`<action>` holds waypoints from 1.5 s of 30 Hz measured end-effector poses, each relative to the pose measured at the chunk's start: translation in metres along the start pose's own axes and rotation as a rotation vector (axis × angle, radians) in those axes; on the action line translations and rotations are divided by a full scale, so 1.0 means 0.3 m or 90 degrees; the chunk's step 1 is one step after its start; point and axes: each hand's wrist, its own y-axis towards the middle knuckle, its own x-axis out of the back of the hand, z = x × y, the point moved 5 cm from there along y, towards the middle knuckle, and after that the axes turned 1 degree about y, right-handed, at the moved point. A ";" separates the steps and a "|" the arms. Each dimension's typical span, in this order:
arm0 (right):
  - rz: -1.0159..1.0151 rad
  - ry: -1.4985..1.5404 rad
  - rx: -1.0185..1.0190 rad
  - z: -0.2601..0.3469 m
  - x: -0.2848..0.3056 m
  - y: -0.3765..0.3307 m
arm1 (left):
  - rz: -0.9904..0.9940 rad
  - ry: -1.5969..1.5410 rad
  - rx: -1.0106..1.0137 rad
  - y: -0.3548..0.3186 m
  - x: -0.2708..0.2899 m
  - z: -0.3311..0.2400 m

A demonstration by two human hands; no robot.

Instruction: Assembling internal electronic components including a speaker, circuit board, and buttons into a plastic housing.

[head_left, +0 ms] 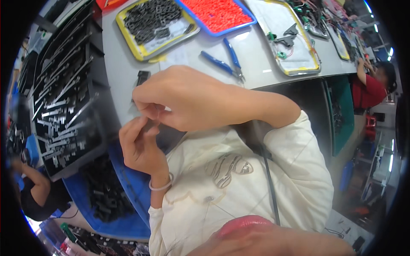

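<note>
My left hand (141,149) and my right hand (177,96) meet above the table's near left edge, fingertips almost together. Both are closed in a pinch. Whatever lies between the fingers is too small and too hidden to name. The right hand's back covers most of its own fingers, and a pale bracelet (161,182) circles the left wrist. Just beyond the right hand a small black part (143,77) lies on the white table (124,81). Farther off, blue-handled nippers (222,64) rest with their handles spread, touched by neither hand.
At the back stand a yellow-rimmed tray (139,52) of black parts, a blue tray (211,32) of orange-red pieces and a white tray (273,53) with black parts and wires. Metal pieces fill a black rack (96,100) at left, above a blue bin (128,183). Co-workers flank both sides.
</note>
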 end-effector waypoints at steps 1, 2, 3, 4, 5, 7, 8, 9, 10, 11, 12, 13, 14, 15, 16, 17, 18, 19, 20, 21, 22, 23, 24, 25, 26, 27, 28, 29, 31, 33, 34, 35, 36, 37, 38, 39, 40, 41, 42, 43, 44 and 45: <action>0.014 0.008 -0.023 0.005 0.007 -0.001 | 0.004 0.014 0.002 -0.002 0.000 0.001; 0.012 0.000 -0.021 0.005 0.015 -0.004 | 0.006 0.029 0.004 -0.004 -0.001 0.002; -0.002 -0.009 -0.024 -0.004 0.023 -0.007 | 0.004 0.022 0.000 -0.008 -0.003 -0.003; -0.018 -0.014 -0.023 -0.011 0.025 -0.006 | 0.033 0.045 -0.014 -0.012 -0.008 -0.011; -0.017 -0.018 -0.016 -0.012 0.027 -0.005 | 0.060 0.069 -0.027 -0.015 -0.014 -0.017; -0.008 0.007 -0.037 -0.019 0.033 -0.008 | 0.061 0.041 -0.015 -0.015 -0.019 -0.014; -0.009 0.000 -0.035 -0.022 0.036 -0.007 | 0.067 0.015 0.004 -0.014 -0.024 -0.007; 0.006 -0.001 -0.066 -0.033 0.036 -0.006 | 0.066 0.009 -0.001 -0.011 -0.024 -0.004; 0.022 0.002 -0.097 -0.045 0.030 -0.004 | 0.070 0.013 0.008 -0.009 -0.019 0.006; 0.021 -0.003 -0.095 -0.047 0.030 -0.003 | 0.075 0.017 0.016 -0.008 -0.017 0.015; 0.023 0.003 -0.093 -0.049 0.031 -0.005 | 0.073 0.013 0.012 -0.009 -0.018 0.020; 0.028 0.012 -0.091 -0.048 0.026 -0.007 | 0.069 -0.008 0.027 -0.013 -0.015 0.026; 0.030 0.011 -0.089 -0.045 0.022 -0.010 | 0.065 -0.030 0.043 -0.013 -0.014 0.032; 0.033 0.011 -0.090 -0.043 0.019 -0.015 | 0.062 -0.032 0.042 -0.008 -0.015 0.036; 0.038 0.013 -0.091 -0.039 0.014 -0.022 | 0.067 -0.028 0.032 -0.007 -0.015 0.035; 0.041 0.013 -0.093 -0.035 0.011 -0.028 | 0.072 -0.025 0.023 -0.005 -0.017 0.036; 0.029 0.002 -0.089 -0.030 0.015 -0.034 | 0.071 -0.027 0.026 -0.001 -0.022 0.043; 0.018 -0.003 -0.082 -0.029 0.016 -0.036 | 0.075 -0.046 0.041 0.004 -0.021 0.050; 0.021 0.002 -0.082 -0.030 0.025 -0.043 | 0.080 -0.066 0.057 0.009 -0.022 0.057; 0.017 0.005 -0.074 -0.028 0.046 -0.054 | 0.078 -0.061 0.061 0.011 -0.025 0.060; 0.013 0.017 -0.059 -0.029 0.063 -0.063 | 0.090 -0.085 0.094 0.011 -0.024 0.060; 0.015 0.011 -0.087 -0.044 0.090 -0.067 | 0.096 -0.112 0.131 0.004 -0.017 0.064; 0.017 0.005 -0.114 -0.077 0.123 -0.066 | 0.088 -0.098 0.138 0.005 0.003 0.064; -0.019 -0.029 -0.142 -0.119 0.183 -0.072 | 0.087 -0.103 0.139 0.012 0.007 0.064; -0.055 -0.061 -0.164 -0.180 0.249 -0.067 | 0.085 -0.104 0.136 0.021 0.012 0.065; -0.107 -0.138 -0.197 -0.273 0.330 -0.057 | 0.079 -0.097 0.134 0.028 0.021 0.070; -0.160 -0.218 -0.236 -0.375 0.422 -0.056 | 0.070 -0.117 0.140 0.037 0.023 0.076; -0.209 -0.271 -0.281 -0.478 0.512 -0.078 | 0.065 -0.144 0.150 0.040 0.018 0.086; -0.259 -0.336 -0.336 -0.653 0.656 -0.151 | 0.088 -0.136 0.149 0.037 0.006 0.114; -0.319 -0.395 -0.324 -0.774 0.730 -0.190 | 0.101 -0.113 0.144 0.041 0.002 0.132; -0.313 -0.391 -0.323 -0.800 0.724 -0.174 | 0.110 -0.107 0.138 0.045 0.004 0.129; -0.297 -0.422 -0.293 -0.812 0.716 -0.157 | 0.120 -0.102 0.132 0.048 0.004 0.127; -0.281 -0.453 -0.264 -0.819 0.706 -0.146 | 0.117 -0.100 0.137 0.049 0.005 0.128; -0.275 -0.451 -0.264 -0.828 0.698 -0.134 | 0.108 -0.098 0.141 0.052 0.007 0.128; -0.265 -0.458 -0.272 -0.837 0.690 -0.126 | 0.100 -0.096 0.145 0.054 0.008 0.128; -0.254 -0.465 -0.280 -0.845 0.686 -0.121 | 0.096 -0.096 0.149 0.058 0.007 0.125; -0.245 -0.464 -0.281 -0.844 0.678 -0.120 | 0.101 -0.100 0.152 0.059 0.004 0.121; -0.245 -0.493 -0.271 -0.831 0.672 -0.122 | 0.106 -0.104 0.155 0.058 0.000 0.121; -0.244 -0.521 -0.261 -0.821 0.671 -0.120 | 0.099 -0.103 0.161 0.057 0.000 0.134; -0.236 -0.518 -0.263 -0.816 0.673 -0.119 | 0.108 -0.092 0.143 0.058 -0.001 0.145; -0.230 -0.502 -0.264 -0.806 0.679 -0.115 | 0.117 -0.081 0.126 0.054 -0.003 0.148; -0.223 -0.485 -0.264 -0.801 0.679 -0.113 | 0.121 -0.129 0.173 0.053 -0.009 0.139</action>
